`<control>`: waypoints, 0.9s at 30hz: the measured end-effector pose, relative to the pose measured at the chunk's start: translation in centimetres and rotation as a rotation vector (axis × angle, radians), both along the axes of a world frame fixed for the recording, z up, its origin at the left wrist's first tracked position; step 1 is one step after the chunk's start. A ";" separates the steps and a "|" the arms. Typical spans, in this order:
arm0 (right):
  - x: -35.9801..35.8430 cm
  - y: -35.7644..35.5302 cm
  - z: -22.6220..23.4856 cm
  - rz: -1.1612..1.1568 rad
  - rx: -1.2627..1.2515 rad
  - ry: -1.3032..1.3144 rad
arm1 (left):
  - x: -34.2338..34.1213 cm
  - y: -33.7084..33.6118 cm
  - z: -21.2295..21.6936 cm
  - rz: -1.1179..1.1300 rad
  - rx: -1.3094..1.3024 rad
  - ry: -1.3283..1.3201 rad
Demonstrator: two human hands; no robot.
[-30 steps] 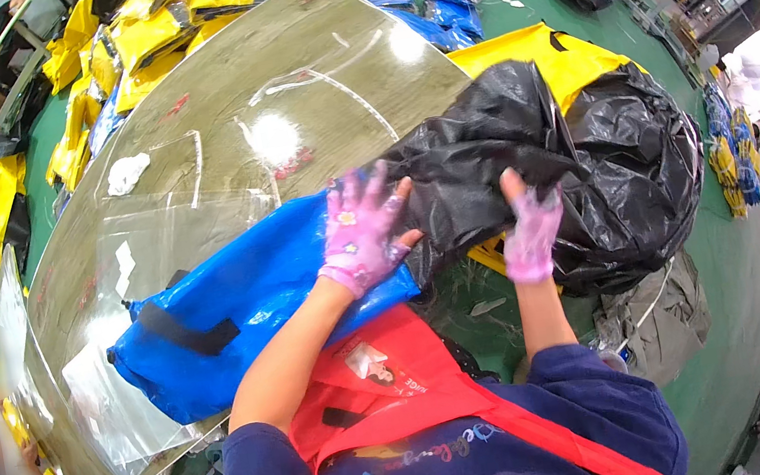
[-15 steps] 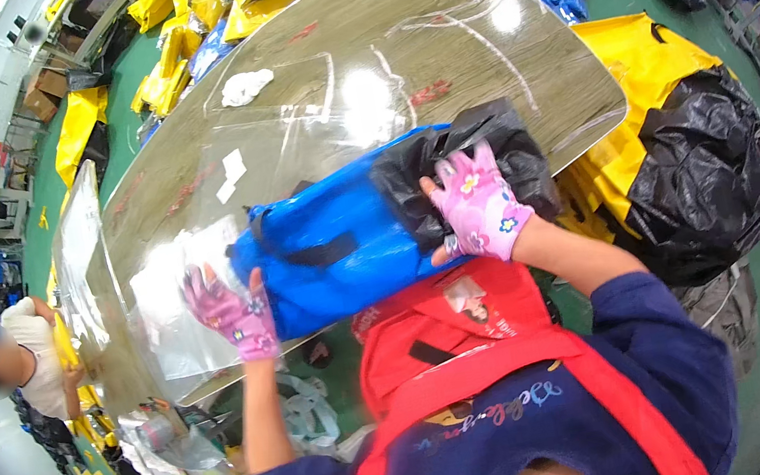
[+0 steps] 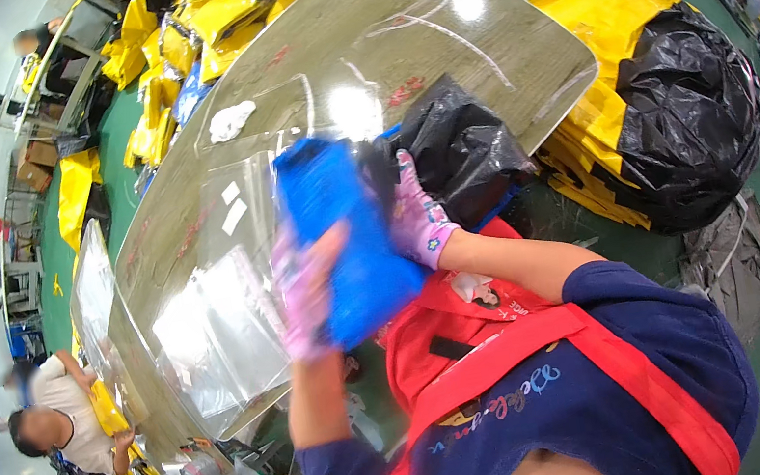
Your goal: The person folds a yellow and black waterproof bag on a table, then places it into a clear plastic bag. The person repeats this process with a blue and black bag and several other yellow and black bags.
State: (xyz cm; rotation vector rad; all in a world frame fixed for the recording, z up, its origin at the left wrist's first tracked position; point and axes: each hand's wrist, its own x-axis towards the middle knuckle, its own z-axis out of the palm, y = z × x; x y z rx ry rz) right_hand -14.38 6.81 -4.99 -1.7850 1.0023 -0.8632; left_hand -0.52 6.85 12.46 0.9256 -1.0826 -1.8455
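My left hand (image 3: 303, 284) grips the left side of the blue-and-black bag (image 3: 370, 269), thumb across its front; the rest of it is too blurred to say how tightly the fingers close. My right hand (image 3: 422, 221) sits where the blue meets the black, fingers pointing up and lying against it. Whether they pinch anything I cannot tell, because the blue panel hides part of the palm.

The bag is between me and the table (image 3: 320, 48), right in front of my apron (image 3: 421, 370). Its blue part is tipped up, and the black part lies crumpled to my right. I take it that one hand goes on each side because cloth this limp would slump if only one corner were held (slippery-looking stuff, by its shine), and that the right hand is at the join to keep the black in check.

Clear sleeves (image 3: 226, 331) lie flat on the table to my left, probably so they are within reach. A white scrap (image 3: 232, 122) sits farther off. To my right, yellow bags (image 3: 605, 23) with black ends are heaped just past the table's edge, perhaps to leave the top free.
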 end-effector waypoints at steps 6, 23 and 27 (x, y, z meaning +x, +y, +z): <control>-1.7 3.0 0.6 -0.413 -0.199 0.540 | -16.0 -1.7 -9.5 -0.221 -1.014 -0.991; -20.0 14.6 9.6 -0.002 -0.162 0.503 | -16.4 -4.6 -11.7 -0.496 -1.340 -1.207; -20.5 9.0 17.9 -0.274 -0.514 0.854 | -16.5 -4.4 -12.4 -0.459 -1.383 -1.240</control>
